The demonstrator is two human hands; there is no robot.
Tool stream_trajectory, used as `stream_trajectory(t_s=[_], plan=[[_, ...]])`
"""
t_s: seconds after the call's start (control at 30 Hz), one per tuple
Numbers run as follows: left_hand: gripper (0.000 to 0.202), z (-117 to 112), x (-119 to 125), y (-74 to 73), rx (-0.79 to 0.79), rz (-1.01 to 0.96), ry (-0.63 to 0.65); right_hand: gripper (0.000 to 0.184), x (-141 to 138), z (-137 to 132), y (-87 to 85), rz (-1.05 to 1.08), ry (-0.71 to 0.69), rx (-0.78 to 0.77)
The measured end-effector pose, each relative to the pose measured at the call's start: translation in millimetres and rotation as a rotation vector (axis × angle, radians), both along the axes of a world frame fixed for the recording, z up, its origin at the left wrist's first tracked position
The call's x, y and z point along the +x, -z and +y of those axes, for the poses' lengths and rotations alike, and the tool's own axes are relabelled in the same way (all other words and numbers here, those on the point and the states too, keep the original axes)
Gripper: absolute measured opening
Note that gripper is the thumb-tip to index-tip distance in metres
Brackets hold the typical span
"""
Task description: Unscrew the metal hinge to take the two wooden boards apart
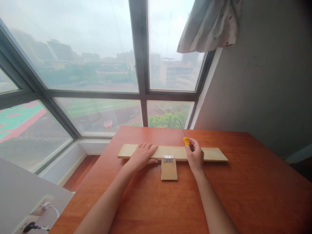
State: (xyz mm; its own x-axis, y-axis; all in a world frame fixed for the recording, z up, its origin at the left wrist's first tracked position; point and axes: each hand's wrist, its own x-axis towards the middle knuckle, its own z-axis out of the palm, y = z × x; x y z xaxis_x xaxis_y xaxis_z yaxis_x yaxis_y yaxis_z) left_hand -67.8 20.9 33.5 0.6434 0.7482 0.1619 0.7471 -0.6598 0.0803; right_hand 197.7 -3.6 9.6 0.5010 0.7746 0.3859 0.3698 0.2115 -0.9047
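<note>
A long pale wooden board (174, 151) lies crosswise over the brown table. My left hand (142, 156) rests on its left half, fingers across the top face and thumb along the front edge, gripping it. Near the board's middle, a small silver metal hinge (168, 158) joins its front edge to a short wooden piece (169, 170), which points toward me. My right hand (195, 154) is closed around a screwdriver (186, 140) with a yellow handle. The thin shaft points up and away from me, apart from the hinge. Part of the handle is hidden by my fingers.
The brown wooden table (156, 208) reaches to a large framed window (143, 94) at the back. A curtain (209, 26) hangs at the upper right beside a grey wall (263, 81). At lower left, a black plug (29, 227) and a white cable sit at wall sockets.
</note>
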Motion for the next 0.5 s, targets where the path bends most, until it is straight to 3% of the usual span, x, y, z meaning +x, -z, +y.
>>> stream_trajectory(t_s=[0.5], plan=[[0.062,0.1,-2.4,8.9,0.018,-0.029,-0.013,0.035,2.0,2.1,3.9,0.016,-0.003,-0.025]])
